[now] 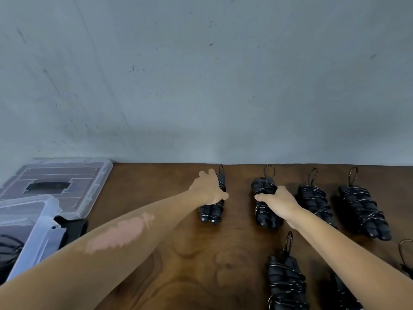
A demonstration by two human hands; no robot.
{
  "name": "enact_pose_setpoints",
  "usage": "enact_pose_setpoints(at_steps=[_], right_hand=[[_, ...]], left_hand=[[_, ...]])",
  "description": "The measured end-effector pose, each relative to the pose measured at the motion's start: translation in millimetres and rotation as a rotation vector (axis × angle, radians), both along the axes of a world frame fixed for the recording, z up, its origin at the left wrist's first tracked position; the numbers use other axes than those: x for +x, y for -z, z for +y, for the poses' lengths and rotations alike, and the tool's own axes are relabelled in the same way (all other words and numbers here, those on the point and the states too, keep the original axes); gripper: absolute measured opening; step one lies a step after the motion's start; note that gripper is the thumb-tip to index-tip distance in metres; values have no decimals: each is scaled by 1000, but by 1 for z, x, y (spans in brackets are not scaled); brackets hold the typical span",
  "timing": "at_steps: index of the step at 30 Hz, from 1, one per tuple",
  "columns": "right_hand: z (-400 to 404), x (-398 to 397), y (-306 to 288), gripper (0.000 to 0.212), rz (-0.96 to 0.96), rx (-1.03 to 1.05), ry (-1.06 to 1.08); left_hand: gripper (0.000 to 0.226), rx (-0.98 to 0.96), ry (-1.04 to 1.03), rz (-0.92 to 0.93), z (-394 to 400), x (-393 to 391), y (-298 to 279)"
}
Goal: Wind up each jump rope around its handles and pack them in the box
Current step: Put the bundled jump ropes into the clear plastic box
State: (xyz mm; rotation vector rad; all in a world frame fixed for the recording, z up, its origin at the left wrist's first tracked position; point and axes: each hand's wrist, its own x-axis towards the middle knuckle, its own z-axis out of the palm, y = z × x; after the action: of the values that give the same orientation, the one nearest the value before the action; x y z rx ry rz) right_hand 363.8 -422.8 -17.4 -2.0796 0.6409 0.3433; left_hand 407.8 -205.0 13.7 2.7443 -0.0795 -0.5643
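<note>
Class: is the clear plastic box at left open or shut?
Open: the lid lies flat behind the box, on the table.

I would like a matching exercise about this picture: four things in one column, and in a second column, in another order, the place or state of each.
Things:
1. left hand
2. right hand
3. box lid
4. box

Places or states:
A. lies flat by the wall, far left on the table
B. closed on the leftmost wound rope of the back row
C. stands at the left edge, a dark rope inside it
D. closed on the second wound rope of the back row

Pairs: 1-B, 2-D, 3-A, 4-C
</note>
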Motion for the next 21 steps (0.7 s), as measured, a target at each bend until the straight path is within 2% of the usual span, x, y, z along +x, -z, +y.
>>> enact_pose_setpoints(at_steps=[3,7,12,13,17,19,21], right_hand=[[-3,1,3,75,-4,48,27],[-1,-1,-1,86,-24,147,29],[12,-12,-27,84,-77,256,36],[18,-16,-37,81,-86,273,27],[45,-36,-76,38,-125,341,-18],[61,-47,-96,32,-137,393,-26],[79,-58,-114,31,-148,457,-59]], left_hand=[[78,-14,-8,-5,5,0,-4],[77,-56,-8,-1,16,-6,-13],[81,-176,13,11,45,-21,-32],[82,-222,20,16,54,-25,-38],[70,-408,22,77,88,-43,-68],[60,-456,27,71,106,-51,-86],[40,-497,42,47,125,-59,-102]])
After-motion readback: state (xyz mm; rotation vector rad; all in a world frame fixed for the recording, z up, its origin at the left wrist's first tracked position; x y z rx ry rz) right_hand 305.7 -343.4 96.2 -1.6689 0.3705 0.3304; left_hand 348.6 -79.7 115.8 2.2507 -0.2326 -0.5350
